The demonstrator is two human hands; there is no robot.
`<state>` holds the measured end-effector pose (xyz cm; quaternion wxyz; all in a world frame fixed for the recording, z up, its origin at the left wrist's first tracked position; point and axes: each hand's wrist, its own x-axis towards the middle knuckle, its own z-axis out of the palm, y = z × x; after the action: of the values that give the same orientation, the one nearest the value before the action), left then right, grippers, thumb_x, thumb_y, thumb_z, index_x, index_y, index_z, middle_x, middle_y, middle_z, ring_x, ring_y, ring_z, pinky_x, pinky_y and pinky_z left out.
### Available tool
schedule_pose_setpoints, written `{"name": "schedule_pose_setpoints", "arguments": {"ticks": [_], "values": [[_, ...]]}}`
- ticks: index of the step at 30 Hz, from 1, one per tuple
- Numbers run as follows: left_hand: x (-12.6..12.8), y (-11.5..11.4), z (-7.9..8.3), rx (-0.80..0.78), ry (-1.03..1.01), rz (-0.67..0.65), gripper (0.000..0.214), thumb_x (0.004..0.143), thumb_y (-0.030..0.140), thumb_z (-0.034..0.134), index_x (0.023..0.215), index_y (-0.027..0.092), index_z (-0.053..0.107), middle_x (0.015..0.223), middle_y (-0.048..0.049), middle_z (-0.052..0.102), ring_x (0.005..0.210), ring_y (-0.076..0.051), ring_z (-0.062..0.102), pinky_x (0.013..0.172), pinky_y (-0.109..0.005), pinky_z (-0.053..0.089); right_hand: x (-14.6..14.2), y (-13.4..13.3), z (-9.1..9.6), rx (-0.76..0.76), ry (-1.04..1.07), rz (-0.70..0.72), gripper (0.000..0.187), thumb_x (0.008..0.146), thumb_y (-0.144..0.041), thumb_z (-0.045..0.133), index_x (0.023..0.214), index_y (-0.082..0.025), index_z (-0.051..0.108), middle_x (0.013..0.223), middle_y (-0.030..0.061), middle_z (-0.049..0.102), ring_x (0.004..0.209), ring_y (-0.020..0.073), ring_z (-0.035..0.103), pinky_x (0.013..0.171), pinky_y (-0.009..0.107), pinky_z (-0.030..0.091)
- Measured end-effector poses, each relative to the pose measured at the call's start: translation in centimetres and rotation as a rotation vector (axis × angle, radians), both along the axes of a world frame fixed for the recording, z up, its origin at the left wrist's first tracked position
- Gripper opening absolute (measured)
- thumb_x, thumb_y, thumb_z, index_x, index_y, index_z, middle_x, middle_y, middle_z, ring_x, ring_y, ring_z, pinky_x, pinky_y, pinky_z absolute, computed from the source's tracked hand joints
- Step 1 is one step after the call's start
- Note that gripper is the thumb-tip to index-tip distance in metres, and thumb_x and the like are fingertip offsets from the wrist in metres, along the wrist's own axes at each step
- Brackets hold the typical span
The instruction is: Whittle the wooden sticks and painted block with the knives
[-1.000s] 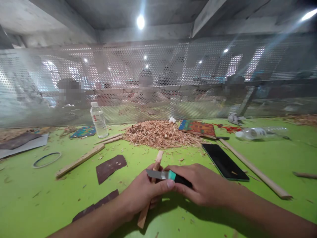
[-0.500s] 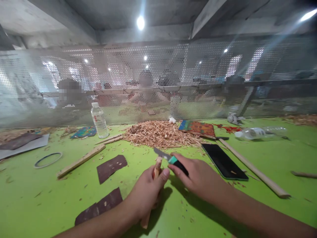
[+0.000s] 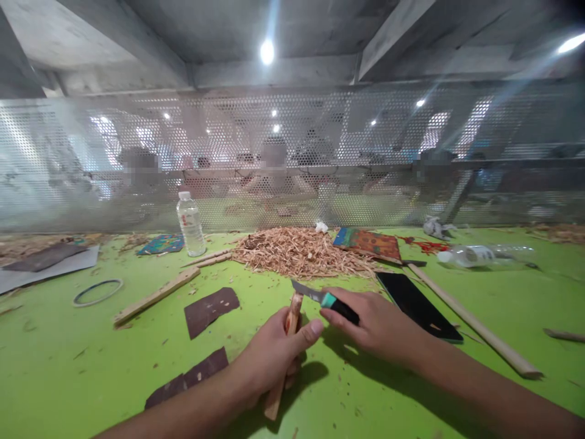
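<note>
Left hand (image 3: 276, 353), thumb extended: a narrow, pale, red-tinged stick (image 3: 295, 310) is clasped; right hand (image 3: 379, 323), closed: a knife (image 3: 328, 300) is gripped.

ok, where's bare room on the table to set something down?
Two patches, bar a few chips: front left of the green table, between the ring and nearer dark sheet; right, between the long rod, lying bottle and short stick. Crowded: centre back, shavings heap, orange patterned board and phone packed close.

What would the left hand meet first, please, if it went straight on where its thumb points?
The left hand would probably meet the right hand, which holds the knife; depth between them is unclear.
</note>
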<state>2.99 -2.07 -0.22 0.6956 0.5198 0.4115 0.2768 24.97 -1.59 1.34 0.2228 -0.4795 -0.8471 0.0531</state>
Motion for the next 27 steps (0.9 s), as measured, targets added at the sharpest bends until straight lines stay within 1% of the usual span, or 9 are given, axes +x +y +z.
{"name": "schedule_pose_setpoints", "arguments": {"ticks": [3, 7, 9, 13, 17, 19, 22, 24, 27], "values": [[-0.2, 0.1, 0.2, -0.002, -0.005, -0.031, 0.064, 0.070, 0.072, 0.080, 0.093, 0.022, 0.049, 0.050, 0.0123, 0.035, 0.042, -0.005, 0.029, 0.038, -0.018, 0.028, -0.5, -0.5, 0.2, -0.154, -0.017, 0.165, 0.032, 0.105, -0.049, 0.045, 0.104, -0.022, 0.063, 0.086, 0.0042, 0.073, 0.071, 0.0185, 0.066, 0.064, 0.027, 0.043], [-0.7, 0.5, 0.3, 0.018, -0.033, -0.181, 0.064, 0.060, 0.072, 0.086, 0.074, 0.020, 0.051, 0.047, 0.0095, 0.037, 0.043, -0.005, 0.031, 0.040, -0.021, 0.030, -0.8, -1.0, 0.2, -0.173, -0.012, 0.240, 0.032, 0.104, -0.049, 0.047, 0.107, -0.022, 0.065, 0.092, 0.0065, 0.075, 0.077, 0.0205, 0.069, 0.067, 0.028, 0.044], [-0.8, 0.7, 0.1, 0.009, -0.027, -0.191, 0.064, 0.060, 0.073, 0.085, 0.072, 0.020, 0.051, 0.046, 0.0092, 0.038, 0.041, -0.006, 0.032, 0.040, -0.022, 0.031, -0.9, -1.1, 0.0, -0.150, -0.031, 0.219, 0.032, 0.104, -0.046, 0.048, 0.114, -0.021, 0.065, 0.097, 0.0081, 0.077, 0.082, 0.0228, 0.071, 0.068, 0.030, 0.044], [-0.9, 0.8, -0.3, 0.017, 0.017, -0.142, 0.064, 0.064, 0.078, 0.079, 0.070, 0.021, 0.050, 0.042, 0.0087, 0.040, 0.036, -0.007, 0.032, 0.037, -0.022, 0.030, -1.1, -1.2, -0.4, -0.119, -0.079, 0.155, 0.032, 0.102, -0.041, 0.050, 0.121, -0.020, 0.065, 0.107, 0.0105, 0.078, 0.088, 0.0276, 0.074, 0.071, 0.033, 0.047], [-0.7, 0.7, -0.5, -0.007, 0.010, -0.128, 0.066, 0.063, 0.081, 0.077, 0.070, 0.022, 0.046, 0.042, 0.0097, 0.037, 0.037, -0.007, 0.032, 0.038, -0.022, 0.031, -1.4, -1.4, -0.6, -0.082, -0.088, 0.118, 0.040, 0.103, -0.039, 0.049, 0.135, -0.019, 0.059, 0.120, 0.0135, 0.076, 0.097, 0.0315, 0.074, 0.077, 0.037, 0.050], [-0.4, 0.7, -0.6, -0.024, -0.005, -0.109, 0.066, 0.066, 0.081, 0.074, 0.071, 0.024, 0.041, 0.045, 0.0107, 0.036, 0.038, -0.007, 0.032, 0.039, -0.021, 0.031, -1.7, -1.5, -0.6, -0.086, -0.061, 0.062, 0.041, 0.103, -0.039, 0.049, 0.137, -0.018, 0.057, 0.116, 0.0136, 0.077, 0.092, 0.0302, 0.075, 0.073, 0.035, 0.049], [0.0, 0.7, -0.7, -0.033, -0.040, -0.055, 0.065, 0.073, 0.079, 0.071, 0.075, 0.024, 0.036, 0.053, 0.0119, 0.035, 0.040, -0.005, 0.029, 0.038, -0.019, 0.030, -2.3, -1.5, -0.4, -0.106, -0.017, -0.031, 0.034, 0.104, -0.041, 0.047, 0.123, -0.017, 0.063, 0.098, 0.0113, 0.077, 0.079, 0.0265, 0.072, 0.065, 0.032, 0.046], [0.1, 0.8, -0.7, -0.037, -0.055, -0.037, 0.063, 0.075, 0.077, 0.070, 0.077, 0.024, 0.035, 0.056, 0.0122, 0.034, 0.041, -0.004, 0.028, 0.038, -0.018, 0.030, -2.5, -1.3, -0.4, -0.099, -0.007, -0.051, 0.031, 0.104, -0.041, 0.047, 0.116, -0.018, 0.064, 0.093, 0.0102, 0.076, 0.076, 0.0257, 0.071, 0.063, 0.032, 0.045], [0.0, 0.9, -0.7, -0.039, -0.064, -0.048, 0.061, 0.079, 0.074, 0.069, 0.077, 0.024, 0.036, 0.056, 0.0120, 0.035, 0.041, -0.004, 0.028, 0.038, -0.017, 0.032, -1.8, -0.6, -0.4, -0.064, 0.000, -0.097, 0.034, 0.106, -0.044, 0.045, 0.118, -0.018, 0.064, 0.091, 0.0099, 0.077, 0.076, 0.0261, 0.071, 0.063, 0.032, 0.045]]}}
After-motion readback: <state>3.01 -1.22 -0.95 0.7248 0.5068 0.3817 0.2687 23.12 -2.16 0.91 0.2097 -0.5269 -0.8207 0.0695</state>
